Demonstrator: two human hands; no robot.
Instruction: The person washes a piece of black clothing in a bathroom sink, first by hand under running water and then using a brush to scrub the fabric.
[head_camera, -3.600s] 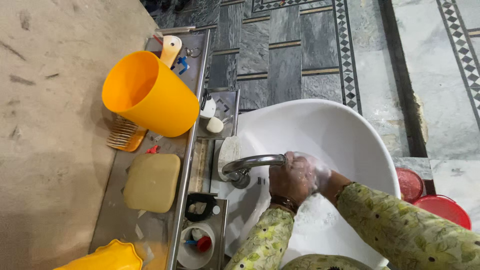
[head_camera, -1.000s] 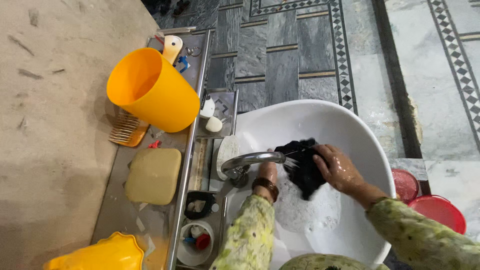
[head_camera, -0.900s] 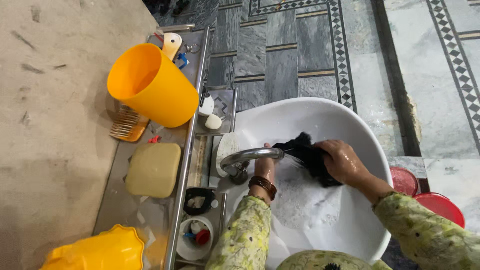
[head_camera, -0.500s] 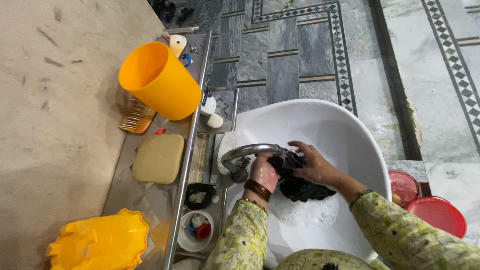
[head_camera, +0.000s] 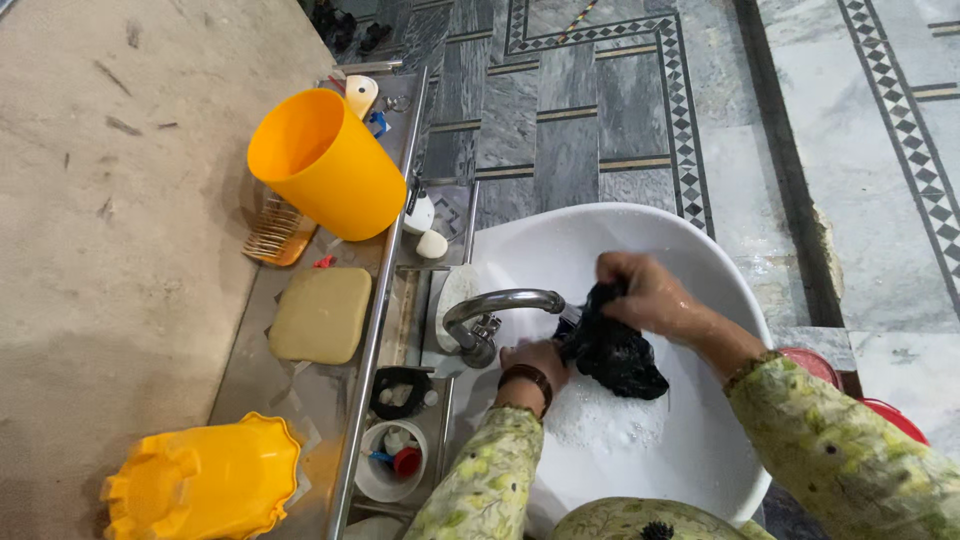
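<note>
A wet black cloth (head_camera: 613, 350) hangs bunched under the spout of a chrome tap (head_camera: 492, 308) over a white basin (head_camera: 560, 240). My right hand (head_camera: 645, 293) grips the top of the cloth. My left hand (head_camera: 540, 359) holds the cloth's lower left edge, just below the spout. White foam (head_camera: 605, 425) lies in the bottom of the basin. Both sleeves are green with a floral print, and a brown bangle is on my left wrist.
A steel shelf (head_camera: 300, 380) left of the basin carries an orange mug (head_camera: 325, 165), an orange comb (head_camera: 275, 237), a tan soap block (head_camera: 320, 315) and a yellow scalloped container (head_camera: 200, 480). A white cup (head_camera: 390, 472) and soap pieces sit by the tap. Red lids (head_camera: 890, 415) lie right.
My right hand has lifted the black cloth up and to the right under the tap. My left hand has dropped lower, below the spout.
</note>
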